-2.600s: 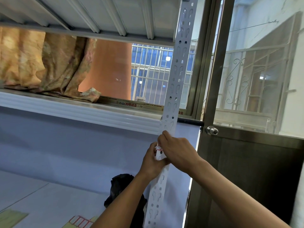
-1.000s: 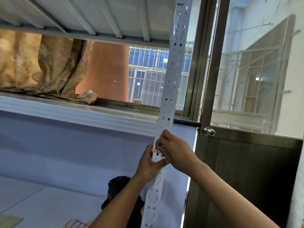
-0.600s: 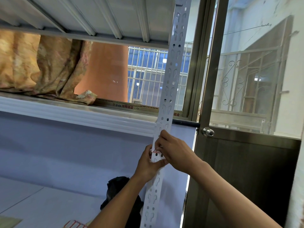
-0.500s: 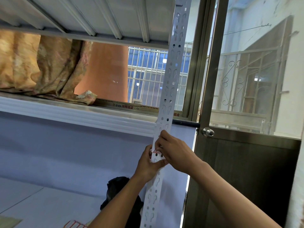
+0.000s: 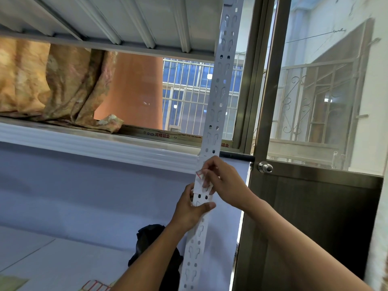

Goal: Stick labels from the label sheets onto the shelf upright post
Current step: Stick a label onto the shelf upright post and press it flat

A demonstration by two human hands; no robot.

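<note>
- The left hand (image 5: 189, 211) wraps round the shelf upright post (image 5: 218, 101), thumb across its front.
- Just above it, the right hand (image 5: 224, 181) pinches a red-edged label (image 5: 199, 174) against the post.
- A label sheet (image 5: 94, 286) lies near, at bottom left.
- The shelf (image 5: 84, 143) on the left holds crumpled cloth (image 5: 63, 91).

L hand (image 5: 189, 211) below R hand (image 5: 224, 181), both w/ fingers curled.
</note>
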